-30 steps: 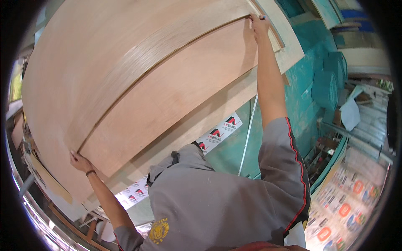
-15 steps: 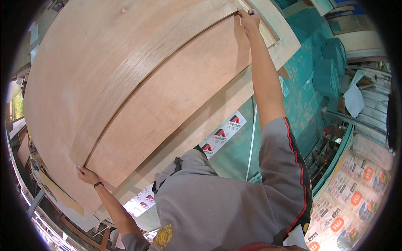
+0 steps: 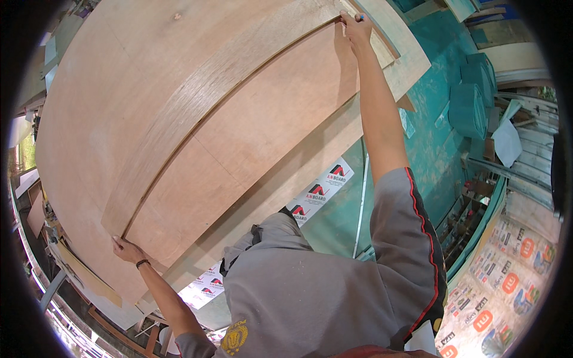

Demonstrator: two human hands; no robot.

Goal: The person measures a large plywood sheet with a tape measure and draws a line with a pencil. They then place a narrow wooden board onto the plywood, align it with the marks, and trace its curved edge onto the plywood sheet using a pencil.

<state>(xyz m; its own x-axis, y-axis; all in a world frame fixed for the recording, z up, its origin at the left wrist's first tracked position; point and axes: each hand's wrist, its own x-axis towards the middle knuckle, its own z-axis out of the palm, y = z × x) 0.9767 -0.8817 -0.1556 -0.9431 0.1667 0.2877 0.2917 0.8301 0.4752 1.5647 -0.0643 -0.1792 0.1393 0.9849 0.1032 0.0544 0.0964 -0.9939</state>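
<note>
A large plywood sheet fills the upper left of the head view. A long, narrow plywood strip lies across it from lower left to upper right, beside a smaller plywood panel. My left hand grips the strip's lower end where it meets the panel's corner. My right hand, arm stretched far out, holds the strip's upper end. A small blue thing shows at its fingertips; I cannot tell what it is.
A pale board lies under the panel's right side. Below it are white printed sheets. A teal wall with teal rolls stands at right. Printed flooring and shelving are at lower right.
Both hands keep their hold on the strip's ends. My left hand has dropped a little in the view and my right hand has shifted slightly left and up.
</note>
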